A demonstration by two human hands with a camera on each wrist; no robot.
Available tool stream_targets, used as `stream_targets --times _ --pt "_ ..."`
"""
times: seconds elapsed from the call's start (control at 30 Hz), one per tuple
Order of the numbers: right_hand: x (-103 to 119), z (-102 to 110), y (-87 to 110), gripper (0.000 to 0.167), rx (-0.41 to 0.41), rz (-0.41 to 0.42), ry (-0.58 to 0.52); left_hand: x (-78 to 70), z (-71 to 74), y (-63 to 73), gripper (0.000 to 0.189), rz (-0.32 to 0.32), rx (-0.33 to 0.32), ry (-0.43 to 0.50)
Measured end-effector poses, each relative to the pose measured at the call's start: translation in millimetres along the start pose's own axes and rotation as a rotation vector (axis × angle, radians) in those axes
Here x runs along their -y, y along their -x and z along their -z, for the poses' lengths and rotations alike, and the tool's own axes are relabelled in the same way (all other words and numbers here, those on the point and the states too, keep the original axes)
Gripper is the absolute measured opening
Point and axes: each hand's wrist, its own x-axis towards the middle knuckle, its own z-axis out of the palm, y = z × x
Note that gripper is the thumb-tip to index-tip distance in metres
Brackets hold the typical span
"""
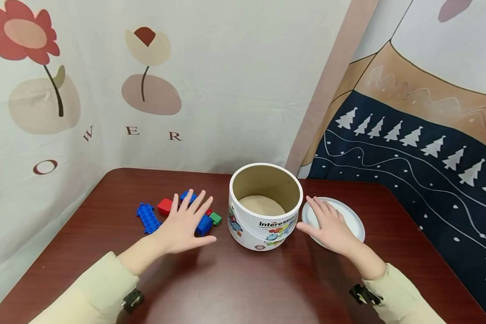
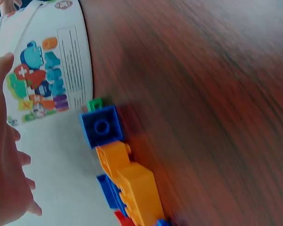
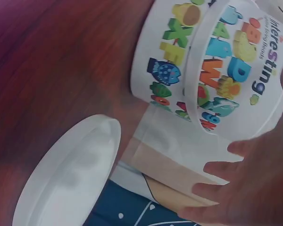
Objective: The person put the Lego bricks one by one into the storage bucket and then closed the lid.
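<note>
At left wrist alone, orange blocks show.

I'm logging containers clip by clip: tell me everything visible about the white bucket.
The bucket looks plastic: white, round, thick-rimmed, beige inside, printed with colourful pictures and "Interesting". A white band, perhaps its handle, curves across the wall. It stands upright and open on the brown table, nothing visible inside. The left hand beside it is apart; whether the right hand touches it is unclear.
</note>
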Motion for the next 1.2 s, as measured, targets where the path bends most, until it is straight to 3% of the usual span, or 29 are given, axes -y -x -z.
stream_targets --times 0.23,0.43,0.77,1.2 --pt "4 15 -11.6 0.071 0.072 -0.112 -0.393 21.2 8.7 8.0 0.097 0.085 -0.051 -0.049" --pt "9 21 -24.9 0.074 0.077 -0.203 -0.593 40.4 16.8 13.7 0.095 0.234 -0.089 0.042" --pt "13 16 -38.0 0.077 0.069 -0.256 -0.793 69.5 28.1 23.4 0.097 0.515 -0.076 0.289" --pt "14 -2 -44.6 0.077 0.058 -0.239 -0.940 98.0 16.5 42.4 0.097 0.841 -0.043 0.509"
